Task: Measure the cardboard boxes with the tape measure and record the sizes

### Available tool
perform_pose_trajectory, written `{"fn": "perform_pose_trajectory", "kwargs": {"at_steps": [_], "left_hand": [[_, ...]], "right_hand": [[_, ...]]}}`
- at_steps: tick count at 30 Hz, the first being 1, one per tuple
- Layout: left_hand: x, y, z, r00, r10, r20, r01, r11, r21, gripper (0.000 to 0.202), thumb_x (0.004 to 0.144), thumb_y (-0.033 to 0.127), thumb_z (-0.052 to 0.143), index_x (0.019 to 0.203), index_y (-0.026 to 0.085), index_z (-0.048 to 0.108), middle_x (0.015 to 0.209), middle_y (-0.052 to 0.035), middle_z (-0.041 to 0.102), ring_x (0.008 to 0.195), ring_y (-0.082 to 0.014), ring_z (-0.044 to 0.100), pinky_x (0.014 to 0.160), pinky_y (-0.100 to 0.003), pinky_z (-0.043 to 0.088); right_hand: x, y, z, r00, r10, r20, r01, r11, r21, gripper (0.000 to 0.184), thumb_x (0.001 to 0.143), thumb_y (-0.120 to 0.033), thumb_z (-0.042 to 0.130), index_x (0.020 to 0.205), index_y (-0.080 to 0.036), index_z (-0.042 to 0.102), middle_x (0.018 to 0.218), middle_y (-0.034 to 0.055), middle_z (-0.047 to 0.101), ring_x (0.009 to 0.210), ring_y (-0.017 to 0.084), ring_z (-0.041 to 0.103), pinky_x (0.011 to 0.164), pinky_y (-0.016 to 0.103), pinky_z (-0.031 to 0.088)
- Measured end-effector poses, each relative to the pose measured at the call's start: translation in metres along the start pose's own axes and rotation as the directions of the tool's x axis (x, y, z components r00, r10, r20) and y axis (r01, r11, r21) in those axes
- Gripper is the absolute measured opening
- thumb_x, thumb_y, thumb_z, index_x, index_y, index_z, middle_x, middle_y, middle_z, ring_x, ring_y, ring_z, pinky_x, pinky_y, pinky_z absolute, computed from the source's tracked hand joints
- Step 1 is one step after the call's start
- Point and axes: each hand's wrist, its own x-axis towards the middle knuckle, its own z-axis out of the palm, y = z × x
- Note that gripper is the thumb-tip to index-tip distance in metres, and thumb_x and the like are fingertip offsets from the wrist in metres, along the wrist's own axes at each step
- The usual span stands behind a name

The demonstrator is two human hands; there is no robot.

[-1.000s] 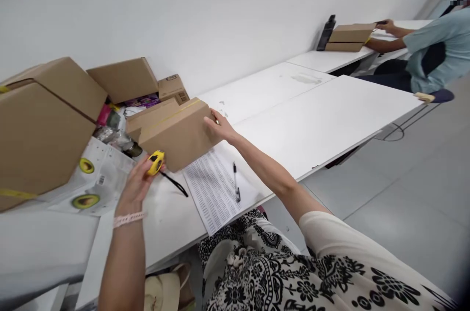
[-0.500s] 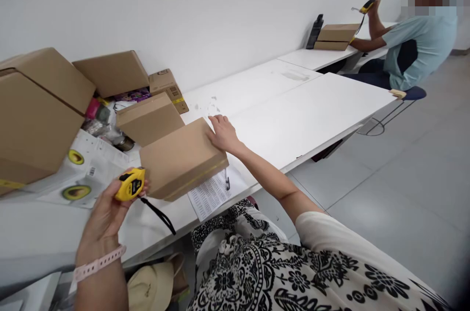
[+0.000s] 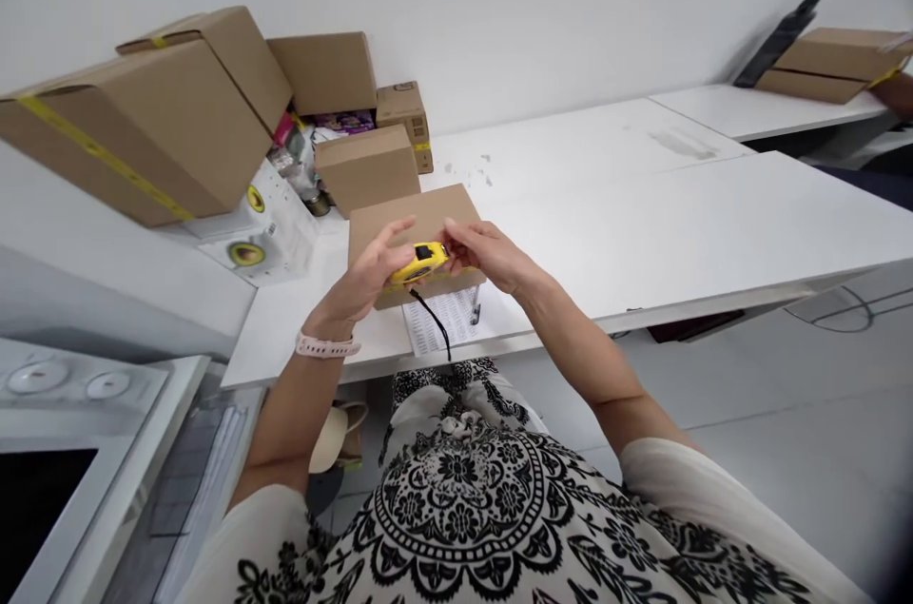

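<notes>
My left hand [image 3: 363, 281] grips a yellow and black tape measure [image 3: 431, 254] above a closed cardboard box [image 3: 406, 209]. Its black wrist strap [image 3: 437, 321] dangles toward the table's front edge. At the mouth of the tape measure, the fingers of my right hand [image 3: 495, 257] are pinched together on its end; the blade's tip is mostly hidden by them. A printed sheet [image 3: 432, 328] lies partly under the box, with a pen [image 3: 475, 307] on it.
Behind stand a smaller carton [image 3: 367, 168] and a printed box [image 3: 403, 105]. At left, a large taped carton [image 3: 178, 119] rests on a white avocado-print box [image 3: 281, 238]. A white appliance [image 3: 86, 409] stands lower left. At far right, a person's arm [image 3: 895, 95] is beside another carton [image 3: 831, 62].
My right hand has left the box's right end and come to the tape measure. My left hand has brought the tape measure over the box. The view has turned left.
</notes>
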Motion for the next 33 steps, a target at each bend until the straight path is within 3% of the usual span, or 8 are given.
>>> {"fn": "perform_pose_trajectory", "kwargs": {"at_steps": [6,9,11,14,18,24,29,33], "left_hand": [[0.008,0.002,0.003,0.998,-0.011,0.055,0.010,1.000,0.019,0.079,0.081,0.046,0.071,0.149,0.017,0.044,0.098,-0.0082,0.073,0.079,-0.0205,0.068,0.070,-0.031,0.050],[0.018,0.001,-0.005,0.999,-0.017,0.048,0.015,1.000,0.027,0.078,0.078,0.046,0.073,0.146,0.016,0.046,0.095,-0.0081,0.074,0.077,-0.0203,0.068,0.068,-0.030,0.049],[0.026,-0.001,-0.020,0.999,-0.028,-0.033,0.030,0.998,0.051,0.076,0.076,0.044,0.075,0.141,0.016,0.049,0.094,-0.0069,0.074,0.073,-0.0179,0.066,0.066,-0.029,0.049],[0.038,-0.007,-0.057,0.974,-0.007,-0.227,0.027,0.996,0.085,0.062,0.070,0.044,0.078,0.122,0.015,0.060,0.091,-0.0049,0.073,0.068,-0.0155,0.062,0.061,-0.027,0.047],[0.050,-0.024,-0.106,0.924,0.018,-0.382,0.032,0.992,0.125,0.042,0.065,0.046,0.076,0.092,0.015,0.067,0.079,-0.0019,0.068,0.059,-0.0121,0.055,0.053,-0.024,0.040],[0.060,-0.050,-0.137,0.898,-0.054,-0.437,0.102,0.991,0.088,0.039,0.061,0.048,0.076,0.079,0.015,0.067,0.070,-0.0021,0.067,0.053,-0.0110,0.052,0.049,-0.023,0.038],[0.067,-0.058,-0.150,0.874,-0.101,-0.475,0.123,0.992,0.015,0.036,0.061,0.045,0.078,0.076,0.014,0.068,0.072,-0.0041,0.069,0.061,-0.0140,0.058,0.051,-0.023,0.044],[0.070,-0.061,-0.156,0.879,-0.112,-0.464,0.124,0.992,-0.004,0.037,0.061,0.046,0.078,0.078,0.014,0.069,0.070,-0.0038,0.068,0.061,-0.0148,0.059,0.050,-0.022,0.045]], "right_hand": [[0.001,0.001,-0.006,0.999,0.027,0.031,-0.029,0.997,0.067,0.040,0.075,-0.055,0.082,0.080,-0.020,0.065,0.065,-0.0044,0.057,0.058,0.008,0.051,0.056,0.023,0.045],[0.011,-0.004,-0.022,1.000,0.028,0.006,-0.029,0.990,0.140,0.040,0.068,-0.047,0.090,0.082,-0.021,0.063,0.065,-0.0066,0.055,0.054,0.006,0.042,0.049,0.021,0.036],[0.024,-0.007,-0.045,0.994,-0.032,-0.105,0.055,0.974,0.221,0.041,0.064,-0.042,0.092,0.079,-0.021,0.060,0.065,-0.0074,0.052,0.053,0.005,0.039,0.047,0.021,0.032],[0.048,-0.002,-0.087,0.946,-0.083,-0.314,0.182,0.936,0.301,0.044,0.060,-0.036,0.094,0.076,-0.021,0.056,0.063,-0.0085,0.048,0.053,0.005,0.038,0.047,0.019,0.030],[0.074,0.026,-0.117,0.901,0.069,-0.429,0.067,0.953,0.294,0.040,0.059,-0.030,0.092,0.074,-0.019,0.056,0.060,-0.0078,0.049,0.053,0.005,0.039,0.047,0.017,0.029],[0.088,0.064,-0.107,0.863,0.090,-0.498,-0.021,0.989,0.144,0.033,0.063,-0.031,0.085,0.073,-0.019,0.057,0.060,-0.0071,0.050,0.056,0.007,0.042,0.054,0.020,0.034],[0.092,0.068,-0.099,0.839,0.016,-0.544,-0.035,0.999,-0.025,0.032,0.065,-0.037,0.082,0.076,-0.020,0.057,0.065,-0.0055,0.053,0.061,0.009,0.047,0.057,0.023,0.038],[0.094,0.073,-0.094,0.816,0.005,-0.578,-0.044,0.998,-0.053,0.042,0.062,-0.047,0.084,0.081,-0.021,0.058,0.072,-0.0039,0.058,0.065,0.011,0.052,0.057,0.024,0.039]]}}
